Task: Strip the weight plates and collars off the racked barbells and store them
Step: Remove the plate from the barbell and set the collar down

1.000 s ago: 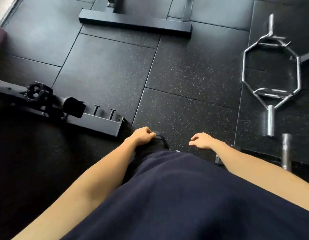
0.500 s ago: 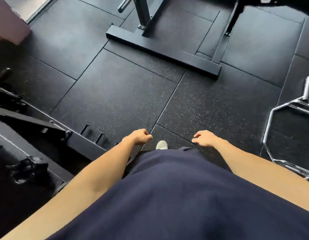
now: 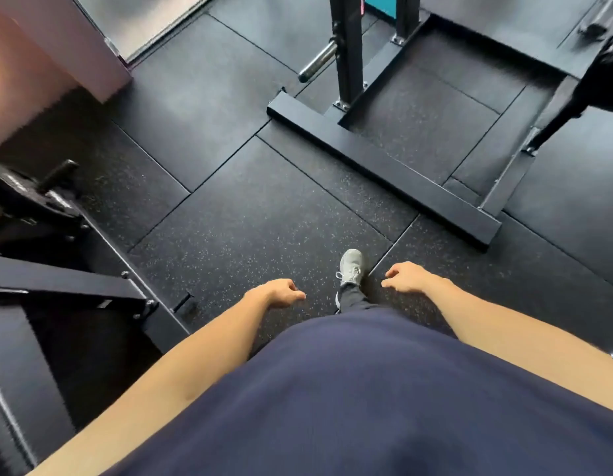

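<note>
Barbell end pokes out bare beside the rack upright, far ahead of me. My left hand and right hand hang loosely curled, holding nothing, above the floor by my shoe.

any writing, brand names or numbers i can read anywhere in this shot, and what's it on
None can be read.
The black rack frame, the chrome bar end, the grey shoe and the navy shirt show no legible text.
The plate storage on the left is too dark and blurred to tell.
</note>
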`<state>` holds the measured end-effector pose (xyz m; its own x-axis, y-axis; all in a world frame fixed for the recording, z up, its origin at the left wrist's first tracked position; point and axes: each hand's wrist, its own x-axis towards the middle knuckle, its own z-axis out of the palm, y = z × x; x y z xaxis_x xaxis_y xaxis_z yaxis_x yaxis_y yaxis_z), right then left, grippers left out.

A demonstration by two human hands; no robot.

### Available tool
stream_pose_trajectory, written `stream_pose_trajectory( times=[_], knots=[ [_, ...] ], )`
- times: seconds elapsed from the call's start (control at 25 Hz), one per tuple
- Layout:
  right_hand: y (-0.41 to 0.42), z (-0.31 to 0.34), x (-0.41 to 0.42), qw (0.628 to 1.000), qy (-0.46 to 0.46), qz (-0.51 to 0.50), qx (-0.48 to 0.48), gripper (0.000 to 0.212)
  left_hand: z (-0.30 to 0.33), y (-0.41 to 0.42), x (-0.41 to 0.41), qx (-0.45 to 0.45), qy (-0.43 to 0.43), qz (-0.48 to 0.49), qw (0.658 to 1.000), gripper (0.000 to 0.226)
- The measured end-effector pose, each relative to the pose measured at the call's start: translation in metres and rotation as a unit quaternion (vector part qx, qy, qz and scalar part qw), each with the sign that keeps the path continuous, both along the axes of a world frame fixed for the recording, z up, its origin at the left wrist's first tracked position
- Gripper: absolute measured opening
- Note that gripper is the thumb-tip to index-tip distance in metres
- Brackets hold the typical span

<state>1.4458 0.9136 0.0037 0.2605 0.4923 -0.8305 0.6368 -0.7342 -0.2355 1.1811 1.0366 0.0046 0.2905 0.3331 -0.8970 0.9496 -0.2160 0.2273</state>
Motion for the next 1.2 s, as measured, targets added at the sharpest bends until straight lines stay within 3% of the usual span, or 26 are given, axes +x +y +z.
stream_pose_trajectory(
  times=[0.24,0.48,0.88,1.2],
  knots=[
    [0.210,0.021,0.082,0.991,-0.005,0.134,0.017,0.041,0.022,0.156,0.056,0.055,-0.021,0.146,0.987,0.044],
    [0.396,0.020,0.080,0.965,0.015,0.261,0.020,0.037,0.015,0.267,0.055,0.028,-0.005,0.252,0.967,0.042],
    [0.706,0.026,0.007,0.953,0.013,0.296,0.060,0.037,0.015,0.552,-0.008,0.039,-0.008,0.297,0.954,0.043],
    [0.906,0.020,-0.032,0.932,0.012,0.361,0.038,0.038,0.012,0.714,-0.035,0.012,0.002,0.333,0.943,0.044]
  ],
)
